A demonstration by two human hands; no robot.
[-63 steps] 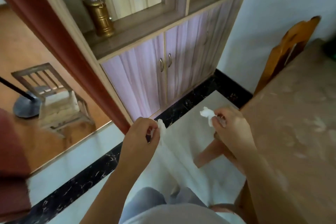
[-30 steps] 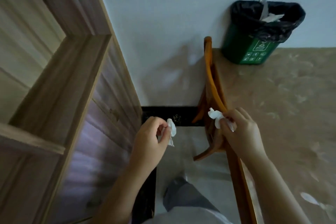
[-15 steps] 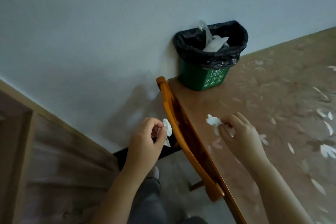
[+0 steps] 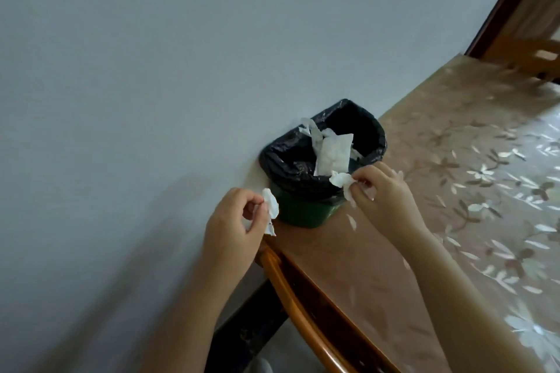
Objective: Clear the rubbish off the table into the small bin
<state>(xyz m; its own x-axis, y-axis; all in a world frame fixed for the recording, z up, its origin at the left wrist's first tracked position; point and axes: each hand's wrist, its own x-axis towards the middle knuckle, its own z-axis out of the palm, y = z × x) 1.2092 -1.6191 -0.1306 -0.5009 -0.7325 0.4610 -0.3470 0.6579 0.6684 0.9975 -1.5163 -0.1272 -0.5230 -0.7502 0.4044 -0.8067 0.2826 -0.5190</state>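
Two hands: both are up in front of the person, each pinching a bit of white paper.
Left hand [image 4: 233,221]: closed in a pinch on a small crumpled scrap [image 4: 270,209], just left of the bin, by the table's corner.
Right hand [image 4: 382,194]: fingers pinched on another white scrap [image 4: 343,182], held right at the bin's near rim.
Small bin [image 4: 306,212]: green, lined with a black bag [image 4: 291,160], standing on the table against the wall.
In the bin: white tissue paper [image 4: 332,154] sticks up out of the bag.
Table [image 4: 454,206]: brown cloth with pale flowers.
Chair [image 4: 291,291]: orange wood, at the table's edge.
Wall [image 4: 151,70]: plain and pale.
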